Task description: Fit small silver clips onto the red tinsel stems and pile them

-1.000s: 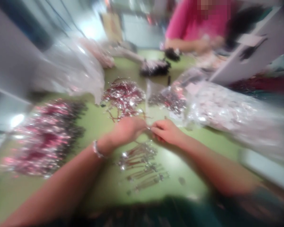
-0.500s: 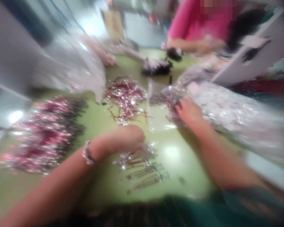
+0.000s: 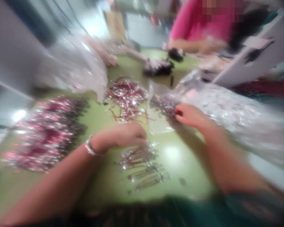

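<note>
My left hand (image 3: 133, 134), fingers curled closed, hovers at the upper end of a row of thin reddish-brown strips with shiny silvery ends (image 3: 145, 171). Whatever it holds is hidden beneath the fingers. To the right, my right hand (image 3: 189, 116) is pinched at the edge of a pile of small dark, glinting parts (image 3: 164, 105). That pile lies on a clear plastic bag (image 3: 159, 125); what the right fingertips grip is blurred. Just beyond the left hand sits a tangled heap of red strips with shiny ends (image 3: 126, 97).
A large bundle of pink and silvery wrapped pieces with dark ends (image 3: 52, 135) lies at left. Clear plastic sheeting (image 3: 78, 69) stands behind it. At right is a big bag of white pieces (image 3: 239, 110). Across the green table (image 3: 189, 183), a person in pink (image 3: 186, 28) sits near dark bundles (image 3: 158, 67).
My right hand has drawn slightly down and toward me, its fingers now curled tighter at the pile's edge. The left hand has barely shifted over the row of strips.
</note>
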Demonstrator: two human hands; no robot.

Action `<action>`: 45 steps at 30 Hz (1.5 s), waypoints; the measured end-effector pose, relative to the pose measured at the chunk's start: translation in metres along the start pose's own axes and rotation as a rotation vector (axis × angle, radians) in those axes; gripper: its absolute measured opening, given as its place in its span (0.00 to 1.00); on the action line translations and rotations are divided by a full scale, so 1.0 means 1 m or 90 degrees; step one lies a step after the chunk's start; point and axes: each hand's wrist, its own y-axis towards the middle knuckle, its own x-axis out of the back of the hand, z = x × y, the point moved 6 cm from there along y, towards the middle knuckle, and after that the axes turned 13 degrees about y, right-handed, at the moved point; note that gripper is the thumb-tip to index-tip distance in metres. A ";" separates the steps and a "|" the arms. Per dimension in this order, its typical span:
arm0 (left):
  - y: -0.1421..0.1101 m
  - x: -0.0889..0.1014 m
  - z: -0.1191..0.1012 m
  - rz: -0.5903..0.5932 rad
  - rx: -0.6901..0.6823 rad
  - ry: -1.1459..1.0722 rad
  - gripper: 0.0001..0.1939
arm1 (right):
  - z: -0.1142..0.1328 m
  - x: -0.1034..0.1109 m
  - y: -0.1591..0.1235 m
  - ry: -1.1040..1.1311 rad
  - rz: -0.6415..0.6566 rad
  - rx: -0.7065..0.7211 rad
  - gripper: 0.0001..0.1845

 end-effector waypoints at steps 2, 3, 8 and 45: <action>0.001 0.001 0.001 -0.012 0.009 0.006 0.16 | -0.003 0.002 0.000 0.007 0.021 -0.004 0.06; 0.002 0.003 0.003 -0.032 0.022 0.004 0.17 | -0.004 0.003 0.000 0.003 0.007 -0.014 0.07; 0.007 0.012 0.023 -0.222 0.152 -0.032 0.18 | 0.010 0.010 -0.006 -0.066 -0.165 -0.066 0.12; 0.015 0.002 0.021 -0.357 0.191 -0.045 0.16 | 0.086 -0.030 -0.029 0.345 -0.145 0.136 0.10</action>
